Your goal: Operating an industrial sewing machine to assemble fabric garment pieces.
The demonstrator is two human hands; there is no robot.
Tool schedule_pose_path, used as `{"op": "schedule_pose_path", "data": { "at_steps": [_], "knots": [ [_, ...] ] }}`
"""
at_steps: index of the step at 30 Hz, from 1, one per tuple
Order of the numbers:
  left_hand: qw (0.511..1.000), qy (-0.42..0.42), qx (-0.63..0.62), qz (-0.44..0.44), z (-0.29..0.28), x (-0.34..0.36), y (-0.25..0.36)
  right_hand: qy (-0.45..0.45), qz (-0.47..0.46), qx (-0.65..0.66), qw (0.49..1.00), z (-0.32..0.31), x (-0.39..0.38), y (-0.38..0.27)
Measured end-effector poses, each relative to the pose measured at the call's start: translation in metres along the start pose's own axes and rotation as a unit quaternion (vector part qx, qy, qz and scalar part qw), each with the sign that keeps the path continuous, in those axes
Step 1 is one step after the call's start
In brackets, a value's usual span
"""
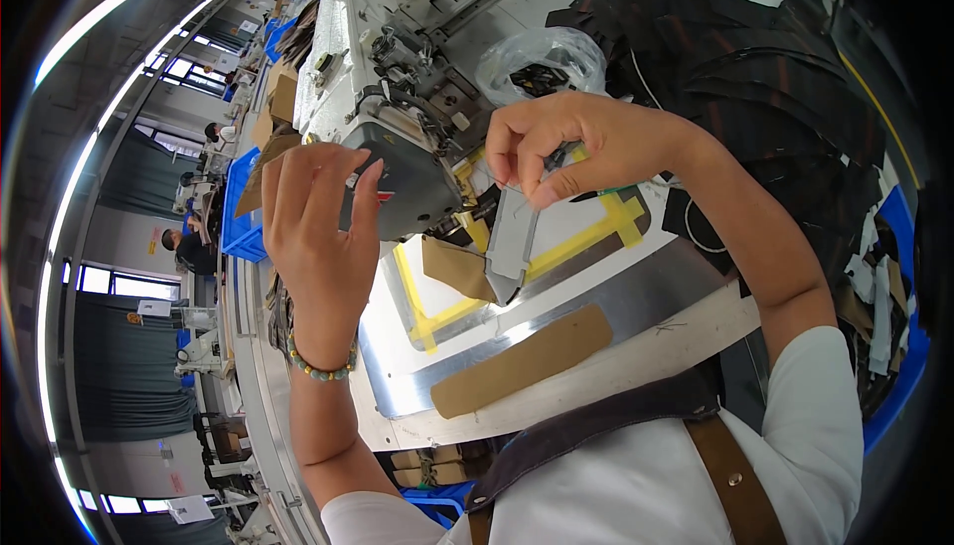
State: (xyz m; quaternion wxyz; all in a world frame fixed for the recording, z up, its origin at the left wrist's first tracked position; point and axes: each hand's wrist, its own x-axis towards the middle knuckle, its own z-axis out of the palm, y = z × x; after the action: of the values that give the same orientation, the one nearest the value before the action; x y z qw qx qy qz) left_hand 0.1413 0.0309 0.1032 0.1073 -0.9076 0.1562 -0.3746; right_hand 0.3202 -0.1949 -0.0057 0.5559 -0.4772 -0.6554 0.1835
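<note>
My left hand (318, 212) is raised at the left, beside the dark sewing machine head. Its thumb and index fingertips come close together in a pinch; anything between them is too small to make out. My right hand (581, 143) is closed, thumb and fingers pinching the upper end of a grey strip-shaped piece (513, 237). That piece hangs tilted over the work plate, and its lower end is dark and pointed. Touching its lower end is a brown piece (455, 269). Another brown strip (525, 361) with rounded ends lies closer to my body.
The sewing machine (397, 162) stands behind my hands. Yellow tape (581, 247) frames an area on the metal plate (646, 287). A clear plastic bag (545, 53), stacked dark fabric pieces (735, 78) and a blue bin (899, 346) of scraps stand around. Another blue bin (241, 212) sits at left.
</note>
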Motion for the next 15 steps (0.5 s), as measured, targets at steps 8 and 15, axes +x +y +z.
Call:
{"op": "schedule_pose_path", "data": {
  "at_steps": [8,15],
  "knots": [
    [0.996,-0.068,-0.008,0.051,0.015,0.028,0.013,-0.019,-0.169,0.039,0.985,-0.001,-0.001,-0.051],
    [0.965,-0.204,-0.166,-0.007,0.008,0.045,-0.007,-0.051,0.080,0.164,0.982,-0.012,-0.012,-0.007]
  ]
}}
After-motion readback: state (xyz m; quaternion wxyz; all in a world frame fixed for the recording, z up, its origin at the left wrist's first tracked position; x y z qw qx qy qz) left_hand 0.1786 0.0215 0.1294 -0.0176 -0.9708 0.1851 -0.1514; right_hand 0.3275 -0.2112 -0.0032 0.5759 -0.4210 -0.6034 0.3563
